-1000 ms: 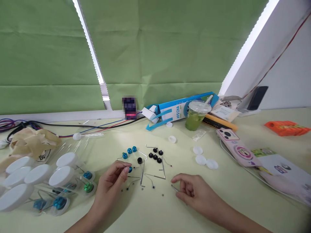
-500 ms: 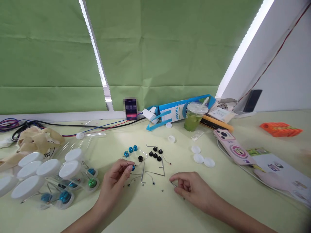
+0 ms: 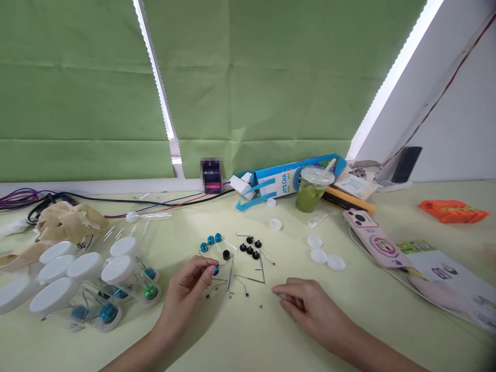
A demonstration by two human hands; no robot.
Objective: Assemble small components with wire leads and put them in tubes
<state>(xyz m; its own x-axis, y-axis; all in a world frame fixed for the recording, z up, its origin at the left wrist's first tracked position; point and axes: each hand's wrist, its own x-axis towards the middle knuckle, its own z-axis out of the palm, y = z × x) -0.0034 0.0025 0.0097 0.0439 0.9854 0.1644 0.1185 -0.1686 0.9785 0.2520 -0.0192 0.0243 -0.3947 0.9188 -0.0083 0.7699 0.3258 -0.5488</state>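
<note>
My left hand pinches a small blue metal knob between thumb and index finger. My right hand is curled low over the table, thumb and fingers closed on a thin metal rod, most of it hidden. Three similar blue knobs lie beyond the left hand, near a black ring-shaped part. Several black knobs with short studs are grouped between the hands. Around them lie L-shaped hex keys and thin bent wires. A tiny grey piece sits near the right fingers.
Clear tubes with white caps stand at left, holding blue and green knobs. White round caps lie at right. Further back are a cup of green drink, a blue-white bag, a pink phone and an orange packet.
The whole view has shifted slightly, so things sit a little further right and lower. Both hands keep nearly the same pose and hold.
</note>
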